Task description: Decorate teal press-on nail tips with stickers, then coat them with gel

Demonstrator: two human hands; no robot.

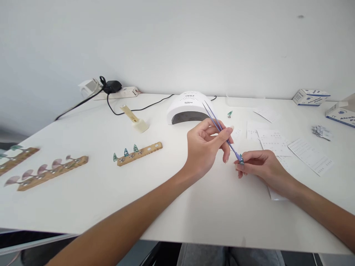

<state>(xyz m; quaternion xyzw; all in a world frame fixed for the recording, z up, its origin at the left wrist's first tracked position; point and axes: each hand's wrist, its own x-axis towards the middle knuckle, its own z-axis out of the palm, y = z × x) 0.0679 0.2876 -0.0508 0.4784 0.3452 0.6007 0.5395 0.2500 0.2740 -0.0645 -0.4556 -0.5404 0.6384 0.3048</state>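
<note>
My left hand [203,146] pinches a pair of purple tweezers [229,143]. Their two thin points spread apart toward the upper left, and the joined end touches a small teal press-on nail [241,159]. That nail is gripped between the thumb and fingers of my right hand [259,165], which partly cover it. To the left of my hands lies a wooden display strip [141,153] with teal nails standing on several of its round metal spots. A single teal nail on a stand [229,114] sits beyond my left hand.
A white nail lamp [190,105] stands at the back. Sticker sheets [273,142] lie around my right hand, with foil packets [321,132] and an alcohol pad box [311,97] farther right. At left are a strip of pink nails [54,173], a cream-handled tool [135,120] and cables.
</note>
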